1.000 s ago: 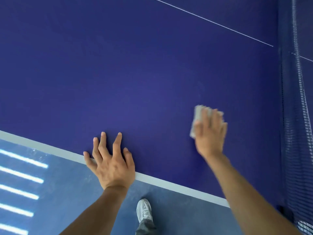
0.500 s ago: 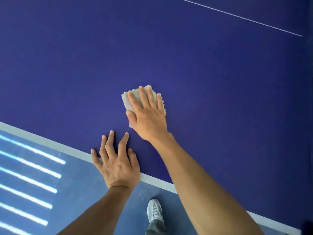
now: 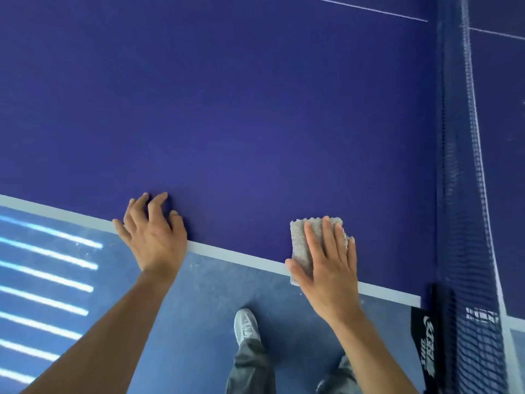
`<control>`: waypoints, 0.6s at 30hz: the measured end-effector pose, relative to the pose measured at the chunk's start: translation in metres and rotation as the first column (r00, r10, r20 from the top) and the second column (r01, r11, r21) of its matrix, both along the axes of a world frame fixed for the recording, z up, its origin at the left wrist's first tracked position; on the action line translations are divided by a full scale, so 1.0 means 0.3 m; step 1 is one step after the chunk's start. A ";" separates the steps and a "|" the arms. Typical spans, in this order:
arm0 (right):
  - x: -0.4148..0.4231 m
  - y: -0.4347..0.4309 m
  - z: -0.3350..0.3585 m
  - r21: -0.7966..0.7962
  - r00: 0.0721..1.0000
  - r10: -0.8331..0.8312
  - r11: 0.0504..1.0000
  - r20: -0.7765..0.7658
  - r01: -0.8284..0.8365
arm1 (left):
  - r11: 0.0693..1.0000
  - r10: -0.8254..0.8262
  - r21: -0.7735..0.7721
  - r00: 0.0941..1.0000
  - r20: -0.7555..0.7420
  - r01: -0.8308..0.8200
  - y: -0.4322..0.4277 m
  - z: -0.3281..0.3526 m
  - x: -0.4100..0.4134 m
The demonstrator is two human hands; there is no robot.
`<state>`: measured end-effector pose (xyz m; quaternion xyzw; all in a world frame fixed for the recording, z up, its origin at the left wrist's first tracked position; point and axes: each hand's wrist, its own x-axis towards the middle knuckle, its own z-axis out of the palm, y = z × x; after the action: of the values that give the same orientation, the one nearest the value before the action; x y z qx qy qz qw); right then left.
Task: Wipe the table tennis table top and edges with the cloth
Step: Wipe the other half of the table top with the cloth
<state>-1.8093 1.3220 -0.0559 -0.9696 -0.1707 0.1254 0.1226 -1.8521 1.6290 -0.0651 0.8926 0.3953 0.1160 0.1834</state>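
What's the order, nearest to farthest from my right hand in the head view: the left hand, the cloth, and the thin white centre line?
1. cloth: directly under the right hand, pressed flat at the near edge of the table.
2. left hand: off to the left, on the same edge.
3. thin white centre line: far across the top, upper right.

Head camera looks steeply down, close over the table edge (image 3: 241,258)
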 end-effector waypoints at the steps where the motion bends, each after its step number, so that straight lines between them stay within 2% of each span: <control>1: -0.006 -0.045 0.007 0.018 0.999 -0.031 0.999 -0.026 0.031 | 0.996 -0.088 0.009 0.994 0.060 0.088 -0.069 0.019 -0.004; 3: -0.028 -0.128 0.028 0.082 0.992 -0.103 0.991 -0.069 0.108 | 0.944 -0.329 0.027 0.936 0.124 0.329 -0.254 0.063 -0.018; 5: -0.063 -0.198 0.062 0.169 0.979 -0.176 0.967 -0.100 0.191 | 0.886 -0.458 -0.096 0.889 -0.022 0.454 -0.459 0.110 -0.022; 8: -0.132 -0.286 0.132 0.307 0.938 -0.286 0.891 -0.197 0.336 | 0.909 -0.414 -0.238 0.818 -0.400 0.343 -0.700 0.124 0.000; 11: -0.184 -0.382 0.214 0.412 0.929 -0.290 0.836 -0.230 0.363 | 0.930 -0.358 -0.261 0.793 -0.492 0.257 -0.830 0.143 0.032; 13: -0.206 -0.454 0.264 0.441 0.932 -0.269 0.825 -0.245 0.354 | 0.925 -0.341 -0.324 0.813 -0.472 0.200 -0.874 0.165 0.042; 14: -0.213 -0.493 0.292 0.455 0.931 -0.268 0.817 -0.246 0.355 | 0.901 -0.323 -0.411 0.848 -0.420 0.140 -0.892 0.181 0.045; 16: -0.219 -0.573 0.353 0.495 0.938 -0.256 0.799 -0.235 0.342 | 0.768 -0.221 -0.641 0.946 -0.239 0.018 -0.934 0.245 0.055; 18: -0.213 -0.652 0.413 0.547 0.952 -0.215 0.781 -0.218 0.301 | 0.590 -0.069 -0.807 0.995 -0.071 -0.017 -0.995 0.369 0.059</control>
<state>-1.8731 1.1263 0.0680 -0.8897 -0.0566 0.1195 0.4369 -1.8345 1.3304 0.0456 0.7229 0.4000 -0.1207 0.5503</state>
